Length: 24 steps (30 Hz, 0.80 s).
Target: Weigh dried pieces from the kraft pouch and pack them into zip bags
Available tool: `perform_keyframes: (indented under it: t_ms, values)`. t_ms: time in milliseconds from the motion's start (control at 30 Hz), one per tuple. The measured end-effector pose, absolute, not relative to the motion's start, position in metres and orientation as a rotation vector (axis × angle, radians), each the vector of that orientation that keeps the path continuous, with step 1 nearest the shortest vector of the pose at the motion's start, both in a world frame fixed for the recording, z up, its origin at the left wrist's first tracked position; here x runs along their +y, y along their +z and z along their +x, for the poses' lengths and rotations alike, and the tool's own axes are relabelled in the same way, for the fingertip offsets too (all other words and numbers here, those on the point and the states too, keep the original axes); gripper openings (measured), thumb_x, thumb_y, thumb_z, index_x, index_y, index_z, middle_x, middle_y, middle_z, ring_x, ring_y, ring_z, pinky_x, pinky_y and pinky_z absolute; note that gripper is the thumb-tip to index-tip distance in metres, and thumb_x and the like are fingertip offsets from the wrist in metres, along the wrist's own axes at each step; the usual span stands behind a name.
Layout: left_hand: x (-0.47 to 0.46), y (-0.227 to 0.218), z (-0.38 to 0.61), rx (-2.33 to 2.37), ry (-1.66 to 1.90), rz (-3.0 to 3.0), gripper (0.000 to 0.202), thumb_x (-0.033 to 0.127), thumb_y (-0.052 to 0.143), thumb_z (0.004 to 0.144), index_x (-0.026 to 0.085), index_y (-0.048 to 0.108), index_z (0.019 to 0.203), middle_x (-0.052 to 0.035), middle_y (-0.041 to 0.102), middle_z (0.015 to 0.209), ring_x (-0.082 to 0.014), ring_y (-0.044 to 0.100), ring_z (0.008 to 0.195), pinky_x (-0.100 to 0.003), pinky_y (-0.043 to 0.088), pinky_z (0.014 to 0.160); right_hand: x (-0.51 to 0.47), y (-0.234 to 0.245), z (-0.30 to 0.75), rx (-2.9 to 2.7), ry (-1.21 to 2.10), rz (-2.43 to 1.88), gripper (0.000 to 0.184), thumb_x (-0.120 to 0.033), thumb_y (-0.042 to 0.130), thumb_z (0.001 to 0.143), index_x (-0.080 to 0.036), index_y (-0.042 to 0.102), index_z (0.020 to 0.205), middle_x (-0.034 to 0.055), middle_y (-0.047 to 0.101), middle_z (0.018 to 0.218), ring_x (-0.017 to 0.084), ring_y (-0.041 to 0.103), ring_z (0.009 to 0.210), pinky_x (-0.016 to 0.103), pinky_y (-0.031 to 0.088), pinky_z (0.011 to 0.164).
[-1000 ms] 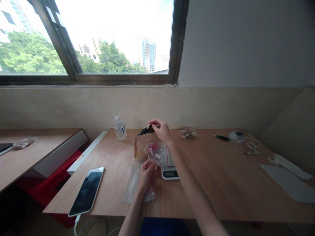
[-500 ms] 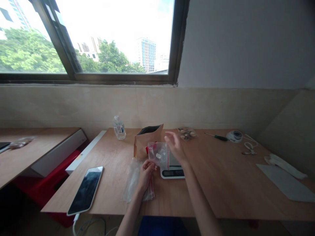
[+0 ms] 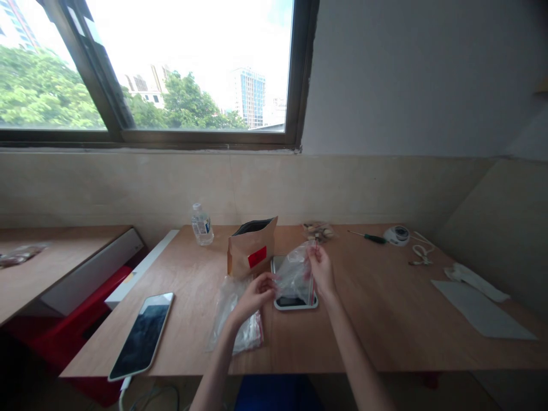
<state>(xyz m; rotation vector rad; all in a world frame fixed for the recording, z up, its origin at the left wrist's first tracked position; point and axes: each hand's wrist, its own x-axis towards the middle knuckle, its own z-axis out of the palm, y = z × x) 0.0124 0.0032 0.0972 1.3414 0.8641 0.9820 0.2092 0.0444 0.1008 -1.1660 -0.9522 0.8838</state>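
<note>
A clear zip-lock bag (image 3: pixel 293 275) with a red seal line hangs between my hands, above a white kitchen scale (image 3: pixel 295 304). My right hand (image 3: pixel 322 269) is closed on its sealed edge near the upper corner. At the opposite end, my left hand (image 3: pixel 258 292) pinches the bag's left edge with bent fingers. The bag covers much of the scale. More clear zip-lock bags (image 3: pixel 240 331) lie flat on the table under and beside my left wrist. Just behind stands a brown paper pouch (image 3: pixel 242 251) with an open top and a red label.
A phone (image 3: pixel 143 337) on a cable lies at the left. A plastic bottle (image 3: pixel 202 225) stands near the wall. Behind the scale is a bag of brownish pieces (image 3: pixel 317 231). Rightward are a screwdriver (image 3: pixel 373 237), a white dome camera (image 3: pixel 397 235) and a white sheet (image 3: pixel 483 311).
My right hand was open above the bag and has come down to grip its sealed edge. The bag has shifted right, uncovering the pouch's red label. The view has turned slightly right.
</note>
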Motion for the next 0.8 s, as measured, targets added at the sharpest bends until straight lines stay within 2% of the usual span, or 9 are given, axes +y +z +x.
perform_keyframes:
  t_ms: [67, 167, 233, 400, 533, 600, 667, 800]
  values:
    - [-0.003, 0.103, 0.014, 0.865, 1.006, 1.337, 0.030, 0.025, 0.061, 0.070, 0.017, 0.061, 0.099, -0.0051, 0.066, 0.093, -0.0180, 0.060, 0.090, -0.028, 0.047, 0.078, 0.036, 0.100, 0.202, -1.061, 0.790, -1.241, 0.043, -0.061, 0.048, 0.079, -0.019, 0.054, 0.088, -0.0051, 0.051, 0.051, 0.009, 0.035, 0.027, 0.022, 0.023, 0.027]
    - [-0.009, 0.108, 0.023, 0.981, 1.132, 1.299, 0.035, 0.040, 0.055, 0.078, 0.018, 0.058, 0.106, -0.0059, 0.065, 0.101, -0.0197, 0.060, 0.094, -0.029, 0.049, 0.077, 0.023, 0.097, 0.188, -1.204, 0.676, -1.313, 0.042, -0.058, 0.040, 0.085, -0.019, 0.055, 0.087, -0.0049, 0.047, 0.047, 0.011, 0.039, 0.032, 0.022, 0.026, 0.032]
    - [-0.009, 0.108, 0.031, 1.116, 1.231, 1.301, 0.037, 0.047, 0.052, 0.079, 0.018, 0.057, 0.102, -0.0049, 0.065, 0.093, -0.0193, 0.061, 0.087, -0.027, 0.050, 0.068, 0.017, 0.094, 0.178, -1.283, 0.604, -1.339, 0.040, -0.055, 0.038, 0.087, -0.019, 0.056, 0.085, -0.0029, 0.050, 0.050, 0.013, 0.046, 0.039, 0.022, 0.031, 0.039]
    - [0.001, 0.098, 0.029, 1.472, 1.473, 1.359, 0.035, 0.049, 0.038, 0.086, 0.019, 0.049, 0.072, 0.0002, 0.054, 0.060, -0.0144, 0.054, 0.056, -0.024, 0.042, 0.051, 0.010, 0.088, 0.163, -1.376, 0.549, -1.404, 0.037, -0.049, 0.034, 0.089, -0.019, 0.054, 0.083, -0.0001, 0.055, 0.055, 0.015, 0.050, 0.046, 0.022, 0.033, 0.045]
    - [0.002, 0.093, 0.012, 1.588, 1.453, 1.215, 0.042, 0.054, 0.026, 0.088, 0.021, 0.047, 0.071, 0.0039, 0.046, 0.047, -0.0126, 0.042, 0.037, -0.025, 0.034, 0.040, 0.005, 0.083, 0.161, -1.386, 0.573, -1.409, 0.035, -0.047, 0.034, 0.090, -0.019, 0.053, 0.083, 0.0004, 0.057, 0.056, 0.014, 0.050, 0.044, 0.022, 0.032, 0.044]
    - [-0.004, 0.094, 0.009, 1.556, 1.380, 1.253, 0.047, 0.057, 0.025, 0.087, 0.020, 0.050, 0.073, 0.0027, 0.048, 0.049, -0.0133, 0.044, 0.039, -0.025, 0.035, 0.042, 0.002, 0.082, 0.159, -1.390, 0.595, -1.401, 0.035, -0.046, 0.034, 0.090, -0.018, 0.054, 0.084, 0.0010, 0.058, 0.057, 0.014, 0.050, 0.044, 0.022, 0.033, 0.044]
    - [-0.012, 0.096, 0.011, 1.517, 1.297, 1.341, 0.049, 0.059, 0.028, 0.086, 0.019, 0.054, 0.073, -0.0003, 0.055, 0.057, -0.0153, 0.051, 0.048, -0.026, 0.039, 0.048, -0.001, 0.081, 0.155, -1.405, 0.607, -1.392, 0.034, -0.046, 0.035, 0.091, -0.019, 0.055, 0.085, 0.0017, 0.060, 0.059, 0.015, 0.052, 0.045, 0.023, 0.034, 0.045]
    - [-0.028, 0.099, 0.017, 1.493, 1.246, 1.474, 0.044, 0.057, 0.040, 0.083, 0.017, 0.057, 0.073, -0.0027, 0.062, 0.070, -0.0192, 0.058, 0.069, -0.028, 0.043, 0.063, -0.004, 0.078, 0.147, -1.451, 0.591, -1.389, 0.033, -0.042, 0.034, 0.092, -0.019, 0.058, 0.090, 0.0061, 0.067, 0.071, 0.019, 0.062, 0.060, 0.024, 0.039, 0.052]
